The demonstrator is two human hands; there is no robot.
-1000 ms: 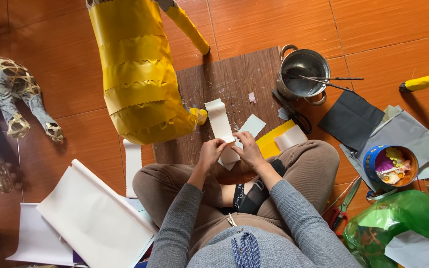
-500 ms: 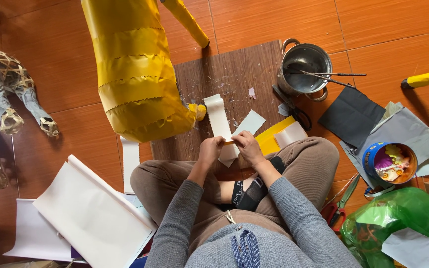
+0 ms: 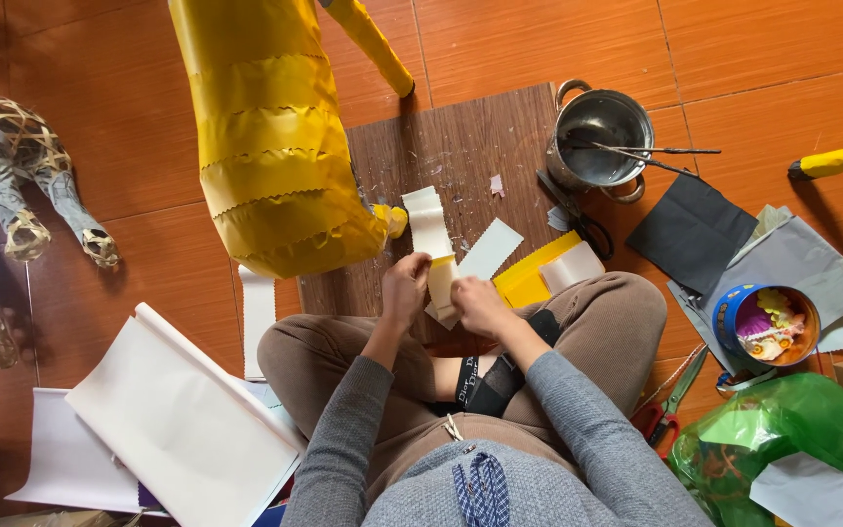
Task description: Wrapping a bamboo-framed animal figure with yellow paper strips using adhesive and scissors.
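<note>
yellow figure (image 3: 275, 146) blocking left, pot (image 3: 599, 132) right, bare board (image 3: 461, 146) between

— What lies around the wooden board (image 3: 461, 146)?

— A steel pot (image 3: 599, 137) stands at its far right corner, black scissors (image 3: 578, 220) just below. A big yellow paper figure (image 3: 270, 137) covers its left edge.

— And on the floor?

— A black sheet (image 3: 692, 232), a blue tin (image 3: 765, 324), a green bag (image 3: 778, 444) at right; white paper rolls (image 3: 182, 425) and a wire animal frame (image 3: 21, 185) at left.

The paper strip (image 3: 438, 278) looks matt, the yellow figure (image 3: 275, 146) glossy (smooth wrapping), the pot (image 3: 599, 146) shiny metal.
</note>
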